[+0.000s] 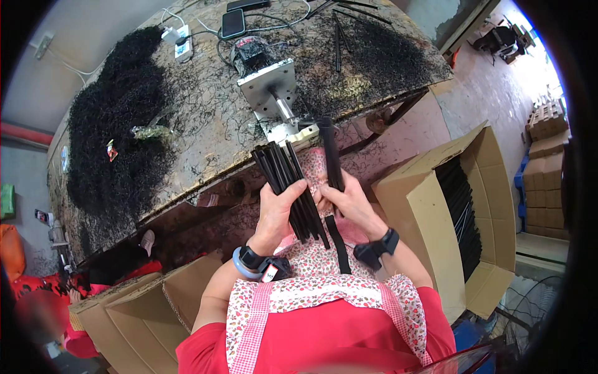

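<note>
Left fingers point(295, 189) wrapped round black strips point(278, 167), tips hidden, right fingers point(335, 196) gripping dark piece point(332, 156)

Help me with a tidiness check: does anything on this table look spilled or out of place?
Yes: curly black shavings are heaped on the left of the table and strewn across it, close to a white power strip. A small wrapper lies on the heap, looking like stray litter.

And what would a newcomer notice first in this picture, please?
Probably the black strips held in the left hand and right hand, in the middle, just before the table. Next, the big heap of black curly scraps on the table's left, and the open cardboard box at right.
</note>
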`<action>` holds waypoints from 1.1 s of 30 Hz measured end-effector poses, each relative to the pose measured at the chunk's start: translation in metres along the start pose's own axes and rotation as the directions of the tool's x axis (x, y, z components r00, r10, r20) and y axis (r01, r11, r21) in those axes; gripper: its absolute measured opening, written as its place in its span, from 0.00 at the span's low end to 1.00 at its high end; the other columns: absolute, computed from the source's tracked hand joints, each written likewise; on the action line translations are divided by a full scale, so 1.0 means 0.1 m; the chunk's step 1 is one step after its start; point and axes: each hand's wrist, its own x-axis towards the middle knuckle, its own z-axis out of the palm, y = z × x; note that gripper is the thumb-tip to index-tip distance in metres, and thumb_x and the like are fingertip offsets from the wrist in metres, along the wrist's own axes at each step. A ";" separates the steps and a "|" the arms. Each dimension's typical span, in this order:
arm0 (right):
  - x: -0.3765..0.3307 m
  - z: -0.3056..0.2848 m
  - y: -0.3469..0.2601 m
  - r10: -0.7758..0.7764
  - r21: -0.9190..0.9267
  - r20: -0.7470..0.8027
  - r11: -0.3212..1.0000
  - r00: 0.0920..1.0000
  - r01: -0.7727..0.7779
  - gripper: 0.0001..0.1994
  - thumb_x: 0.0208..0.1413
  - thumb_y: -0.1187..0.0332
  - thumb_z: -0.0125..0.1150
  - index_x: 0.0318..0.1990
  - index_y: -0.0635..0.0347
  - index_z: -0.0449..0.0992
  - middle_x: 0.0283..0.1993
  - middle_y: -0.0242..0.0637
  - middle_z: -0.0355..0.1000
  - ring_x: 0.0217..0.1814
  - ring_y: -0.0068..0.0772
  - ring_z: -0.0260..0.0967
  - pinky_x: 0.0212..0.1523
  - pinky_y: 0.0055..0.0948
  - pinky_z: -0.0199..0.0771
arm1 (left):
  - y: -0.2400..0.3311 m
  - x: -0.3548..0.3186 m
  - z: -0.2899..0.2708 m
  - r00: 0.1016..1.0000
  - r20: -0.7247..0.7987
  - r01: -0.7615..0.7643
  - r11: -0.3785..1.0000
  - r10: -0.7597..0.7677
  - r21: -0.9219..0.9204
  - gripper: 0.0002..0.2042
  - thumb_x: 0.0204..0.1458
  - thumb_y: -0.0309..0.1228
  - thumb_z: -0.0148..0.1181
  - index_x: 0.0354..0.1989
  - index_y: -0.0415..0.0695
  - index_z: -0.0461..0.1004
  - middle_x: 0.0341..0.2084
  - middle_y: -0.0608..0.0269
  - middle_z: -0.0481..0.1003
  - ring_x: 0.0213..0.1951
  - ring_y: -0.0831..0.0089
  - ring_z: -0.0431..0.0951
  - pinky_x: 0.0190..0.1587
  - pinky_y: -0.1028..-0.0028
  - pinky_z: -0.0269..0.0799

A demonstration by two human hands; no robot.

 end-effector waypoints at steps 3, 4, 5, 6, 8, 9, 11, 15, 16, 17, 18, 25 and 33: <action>-0.14 0.06 0.06 0.029 0.072 -0.067 0.997 0.997 -0.025 0.17 0.53 0.74 0.59 0.51 0.65 0.69 0.31 0.29 0.71 0.25 0.16 0.66 0.27 0.17 0.68 | 0.03 0.17 0.05 0.999 -0.024 -0.027 1.000 0.027 0.002 0.09 0.52 0.26 0.60 0.41 0.39 0.74 0.30 0.65 0.77 0.32 0.76 0.78 0.37 0.75 0.75; -0.12 0.11 0.07 -0.111 0.001 -0.132 0.994 0.985 0.112 0.16 0.53 0.72 0.60 0.49 0.66 0.70 0.30 0.30 0.71 0.26 0.20 0.68 0.29 0.21 0.70 | 0.03 0.20 0.08 1.000 -0.019 -0.025 1.000 0.025 0.002 0.09 0.52 0.26 0.60 0.41 0.39 0.74 0.30 0.65 0.77 0.32 0.76 0.78 0.37 0.75 0.75; -0.09 0.15 0.09 -0.252 -0.078 -0.186 0.967 0.950 0.241 0.15 0.53 0.70 0.61 0.47 0.67 0.71 0.29 0.31 0.72 0.28 0.23 0.70 0.31 0.24 0.72 | 0.03 0.22 0.12 1.000 0.003 -0.030 0.999 0.030 -0.029 0.09 0.52 0.26 0.60 0.41 0.39 0.73 0.30 0.65 0.77 0.32 0.76 0.78 0.37 0.75 0.75; -0.08 0.17 0.08 -0.390 -0.162 -0.225 0.919 0.893 0.360 0.15 0.53 0.68 0.61 0.45 0.67 0.72 0.27 0.32 0.72 0.29 0.26 0.72 0.33 0.27 0.73 | 0.04 0.23 0.16 0.999 0.023 -0.036 0.998 0.037 -0.060 0.09 0.52 0.25 0.60 0.41 0.38 0.73 0.30 0.64 0.76 0.32 0.76 0.77 0.36 0.75 0.75; -0.15 0.11 0.07 -0.387 -0.267 -0.189 0.905 0.903 0.332 0.16 0.53 0.70 0.60 0.48 0.67 0.70 0.30 0.33 0.73 0.30 0.24 0.72 0.34 0.25 0.73 | 0.06 0.24 0.17 0.998 0.042 -0.042 0.995 0.046 -0.091 0.09 0.52 0.25 0.60 0.41 0.38 0.73 0.30 0.64 0.76 0.32 0.76 0.77 0.36 0.76 0.75; -0.20 0.06 0.06 -0.379 -0.368 -0.151 0.879 0.913 0.304 0.18 0.53 0.72 0.60 0.51 0.67 0.69 0.33 0.34 0.73 0.30 0.22 0.72 0.34 0.24 0.73 | 0.06 0.22 0.16 0.998 0.044 -0.030 0.997 0.033 -0.077 0.10 0.51 0.25 0.60 0.42 0.38 0.73 0.31 0.64 0.76 0.32 0.76 0.77 0.37 0.75 0.75; -0.27 0.06 0.02 -0.372 -0.468 -0.114 0.838 0.921 0.280 0.20 0.53 0.74 0.59 0.54 0.66 0.68 0.35 0.34 0.74 0.31 0.20 0.71 0.34 0.22 0.73 | 0.07 0.16 0.13 0.998 0.054 -0.011 0.999 0.013 -0.050 0.12 0.50 0.24 0.59 0.44 0.38 0.72 0.32 0.63 0.76 0.33 0.75 0.77 0.37 0.74 0.75; -0.37 0.13 -0.16 -0.125 -0.435 -0.140 0.899 0.982 0.052 0.20 0.53 0.74 0.59 0.55 0.65 0.68 0.34 0.34 0.74 0.33 0.18 0.70 0.35 0.22 0.72 | 0.16 0.02 0.08 0.996 0.084 0.004 0.989 0.009 -0.147 0.14 0.50 0.21 0.58 0.47 0.38 0.71 0.34 0.63 0.76 0.31 0.74 0.77 0.38 0.74 0.75; -0.36 0.13 -0.20 -0.113 -0.369 -0.156 0.928 0.981 0.048 0.19 0.53 0.72 0.60 0.53 0.65 0.68 0.32 0.36 0.73 0.31 0.20 0.70 0.34 0.25 0.72 | 0.15 -0.05 0.06 0.997 0.081 0.005 0.989 0.007 -0.147 0.14 0.50 0.21 0.58 0.47 0.38 0.71 0.34 0.63 0.76 0.31 0.74 0.77 0.38 0.74 0.75; -0.35 0.13 -0.25 -0.099 -0.301 -0.170 0.953 0.980 0.044 0.19 0.52 0.70 0.60 0.52 0.66 0.69 0.30 0.37 0.73 0.30 0.22 0.69 0.33 0.27 0.71 | 0.13 -0.13 0.04 0.995 0.091 0.036 0.993 -0.026 -0.114 0.15 0.50 0.21 0.57 0.48 0.38 0.70 0.34 0.63 0.76 0.32 0.74 0.77 0.39 0.74 0.75; -0.31 0.13 -0.25 -0.083 -0.230 -0.183 0.972 0.980 0.039 0.19 0.52 0.68 0.61 0.50 0.66 0.69 0.29 0.39 0.73 0.28 0.24 0.68 0.33 0.29 0.71 | 0.07 -0.19 0.00 0.993 0.098 0.068 0.994 -0.060 -0.081 0.16 0.50 0.21 0.57 0.49 0.38 0.69 0.34 0.63 0.75 0.32 0.73 0.77 0.39 0.74 0.74; 0.01 0.08 0.18 -0.216 -0.264 -0.146 0.949 0.965 0.173 0.17 0.54 0.70 0.60 0.50 0.66 0.70 0.28 0.32 0.71 0.27 0.17 0.64 0.29 0.23 0.68 | -0.37 -0.29 -0.36 0.972 0.077 0.218 0.974 -0.222 0.057 0.19 0.50 0.22 0.58 0.52 0.37 0.68 0.33 0.63 0.76 0.36 0.73 0.77 0.43 0.74 0.73; -0.03 0.01 0.11 -0.113 -0.142 -0.131 0.985 0.985 0.094 0.19 0.55 0.73 0.59 0.54 0.68 0.68 0.25 0.24 0.66 0.21 0.12 0.59 0.21 0.16 0.60 | -0.15 -0.24 -0.21 0.986 0.122 0.117 0.993 -0.116 -0.004 0.16 0.51 0.25 0.61 0.49 0.36 0.71 0.36 0.61 0.77 0.39 0.74 0.78 0.45 0.74 0.73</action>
